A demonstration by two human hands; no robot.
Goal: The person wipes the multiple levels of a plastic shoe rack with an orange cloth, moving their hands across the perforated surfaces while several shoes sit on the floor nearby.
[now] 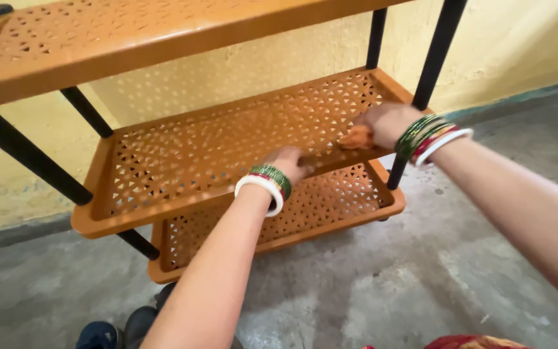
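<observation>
Yellow painted wall [524,45] stood behind, rough grey concrete floor [382,284] below. Against the wall: orange perforated plastic rack [182,155], three tiers on black poles [30,155]. Top shelf [98,39] ran across the upper left of view, middle shelf [227,136] sat centre, bottom shelf [318,207] lay low and nearer the floor.

Far left, near edge: dark shoes [121,329] on the floor, partly cut off.

Left hand [290,165] rested on the near front rim of the middle shelf, fingers curled over the edge, gripping the rim. White, red and green bangles [266,184] sat on that wrist.

Right of it, touching the shelf surface near the right front corner: small orange cloth [356,137], bunched up. Right hand [389,123] pressed down on it, fingers closed around the wad, holding it against the shelf. Stack of green, red and white bangles [429,139] on that wrist. Black pole [431,71] rose just behind that hand.

Bottom right edge: scrap of red patterned fabric [473,341], barely in frame.
</observation>
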